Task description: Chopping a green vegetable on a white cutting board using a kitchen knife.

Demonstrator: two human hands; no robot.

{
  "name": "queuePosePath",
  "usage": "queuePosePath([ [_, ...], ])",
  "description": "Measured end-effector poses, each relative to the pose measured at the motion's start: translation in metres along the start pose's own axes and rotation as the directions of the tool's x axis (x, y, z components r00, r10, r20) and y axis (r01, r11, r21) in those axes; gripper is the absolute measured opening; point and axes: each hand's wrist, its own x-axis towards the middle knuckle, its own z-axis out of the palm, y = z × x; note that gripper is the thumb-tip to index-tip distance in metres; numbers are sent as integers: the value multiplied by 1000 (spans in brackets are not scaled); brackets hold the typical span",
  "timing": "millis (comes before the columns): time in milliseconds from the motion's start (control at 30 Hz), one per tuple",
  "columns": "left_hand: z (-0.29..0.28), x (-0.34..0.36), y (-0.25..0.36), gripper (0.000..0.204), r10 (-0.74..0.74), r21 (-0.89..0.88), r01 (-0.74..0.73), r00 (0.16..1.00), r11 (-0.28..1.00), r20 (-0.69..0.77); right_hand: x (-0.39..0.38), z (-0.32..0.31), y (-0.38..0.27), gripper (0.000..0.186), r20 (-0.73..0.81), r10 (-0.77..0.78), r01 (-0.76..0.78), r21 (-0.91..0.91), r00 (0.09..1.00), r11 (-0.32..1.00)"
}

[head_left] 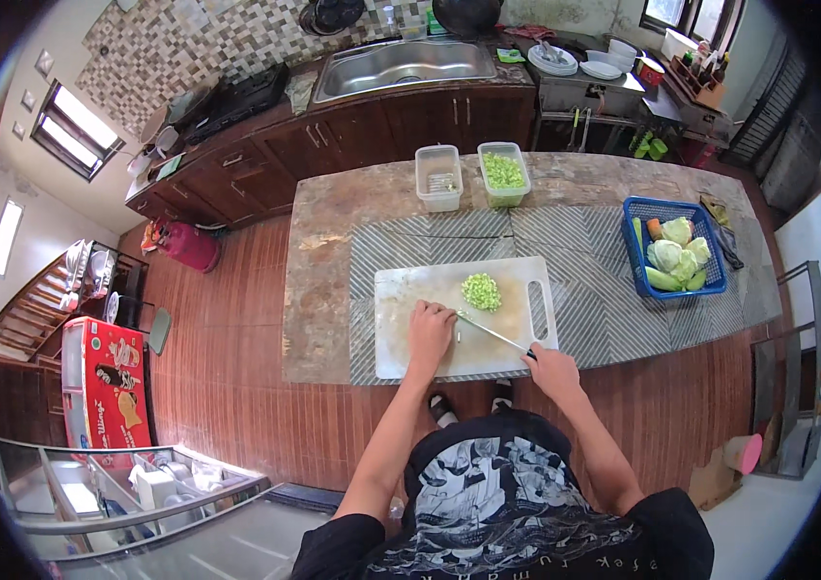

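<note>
Left to right: the wooden counter carries a striped grey covering, on which a white cutting board lies flat before the person, presumably to keep the work within easy reach of both arms. The left hand rests over the board with its fingers at the knife's tip end, perhaps to steady the blade; whether they pinch it or merely touch cannot be told. Beyond the board stands a clear tub, its contents indistinct. Chopped green pieces lie heaped on the board just past the knife, seemingly kept aside from the blade. A second tub, beside the first, holds similar pieces; both probably stand back to free the board. The right hand is closed around the knife's dark handle, which slants the blade toward the left hand. Farthest right, a blue basket gathers pale green vegetables, well apart from the knife.
</note>
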Motion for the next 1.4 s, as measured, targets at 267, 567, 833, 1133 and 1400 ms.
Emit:
queuePosePath([
  [267,-3,2,6,8,-91,4,91,994,996,-63,-8,-5,-3,34,-40,40,-37,81,998,996],
  [567,-1,1,8,9,-135,41,137,990,990,-50,-12,22,-48,32,1,146,-145,114,989,983],
  [833,-1,2,12,8,-143,29,146,986,989,-89,13,40,-66,33,-60,151,-140,152,987,978],
  [1133,2,0,9,9,-166,17,169,982,986,-94,9,40,-74,32,-33,130,-125,132,991,983],
  [1400,2,-5,3,9,-118,-4,119,987,993,-111,20,34,-80,33,-29,112,-107,122,993,987],
])
